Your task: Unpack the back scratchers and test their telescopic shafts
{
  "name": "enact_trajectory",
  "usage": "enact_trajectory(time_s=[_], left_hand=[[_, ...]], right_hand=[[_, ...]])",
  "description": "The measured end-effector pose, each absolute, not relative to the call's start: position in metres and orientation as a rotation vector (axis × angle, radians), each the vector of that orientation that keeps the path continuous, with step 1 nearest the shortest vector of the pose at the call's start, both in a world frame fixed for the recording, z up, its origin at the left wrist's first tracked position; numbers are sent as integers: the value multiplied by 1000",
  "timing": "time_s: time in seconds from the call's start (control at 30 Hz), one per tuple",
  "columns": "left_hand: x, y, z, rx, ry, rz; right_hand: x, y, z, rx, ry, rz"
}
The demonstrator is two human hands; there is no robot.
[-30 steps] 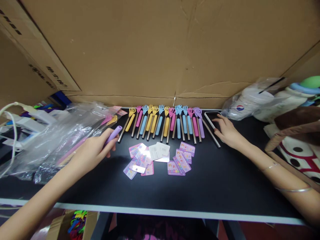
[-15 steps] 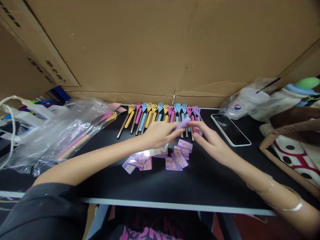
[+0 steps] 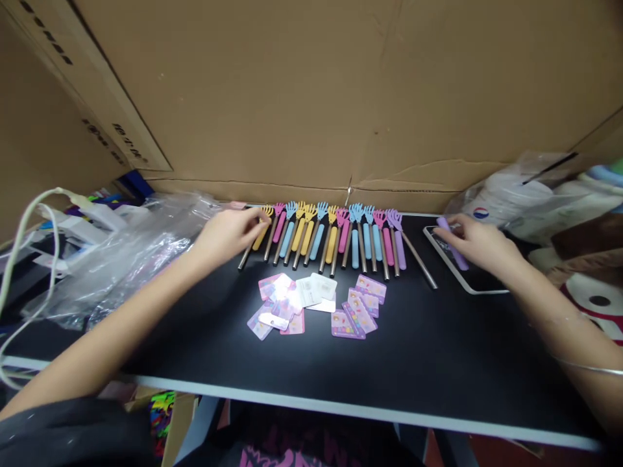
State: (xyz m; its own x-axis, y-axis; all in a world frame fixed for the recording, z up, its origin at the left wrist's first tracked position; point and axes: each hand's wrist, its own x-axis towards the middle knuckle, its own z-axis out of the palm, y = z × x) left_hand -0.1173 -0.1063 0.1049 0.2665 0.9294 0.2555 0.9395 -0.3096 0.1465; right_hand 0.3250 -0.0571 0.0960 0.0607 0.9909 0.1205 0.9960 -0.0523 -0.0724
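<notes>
Back scratchers (image 3: pixel 316 241) lie side by side in a row, with yellow, pink, blue and purple claw heads, matching handles and metal rods. My left hand (image 3: pixel 231 232) is at the row's left end, its fingers pinched at the yellow back scratcher (image 3: pixel 257 241) there and partly covering it. Away to the right, my right hand (image 3: pixel 479 243) grips a loose purple handle sleeve (image 3: pixel 452 244) above the phone (image 3: pixel 479 279). The rightmost purple-headed scratcher (image 3: pixel 419 259) lies slanted with its metal rod bare. Small printed cards (image 3: pixel 357 311) are spread in front of the row.
Clear plastic bags (image 3: pixel 121 259) and a white cable (image 3: pixel 24 220) lie at the left. A bagged white cup (image 3: pixel 511 194) and a cloth bag (image 3: pixel 591 292) stand at the right. A cardboard wall (image 3: pixel 292 97) closes the back of the black table (image 3: pixel 302 363).
My hands were together over the row at the purple sleeve and have moved apart. My right hand has carried the sleeve right, over the phone; my left hand has gone to the row's left end.
</notes>
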Motion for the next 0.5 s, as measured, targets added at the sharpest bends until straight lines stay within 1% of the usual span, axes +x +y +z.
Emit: enact_trajectory(time_s=[0.1,0.2,0.27,0.37,0.5], left_hand=[[-171,-117,93,-2214,-2047,-244],[-204,-129,76,-2160,-2066,-23],[-214,-135,66,-2142,-2046,59],[-218,-142,60,-2075,-2030,26],[-213,-149,67,-2070,-2034,-184]], right_hand=[[322,-55,86,-2299,-2205,-134],[306,-64,86,-2311,-2225,-238],[296,-71,90,-2289,-2219,-344],[287,-82,96,-2203,-2231,-481],[282,-92,96,-2069,-2267,-534]])
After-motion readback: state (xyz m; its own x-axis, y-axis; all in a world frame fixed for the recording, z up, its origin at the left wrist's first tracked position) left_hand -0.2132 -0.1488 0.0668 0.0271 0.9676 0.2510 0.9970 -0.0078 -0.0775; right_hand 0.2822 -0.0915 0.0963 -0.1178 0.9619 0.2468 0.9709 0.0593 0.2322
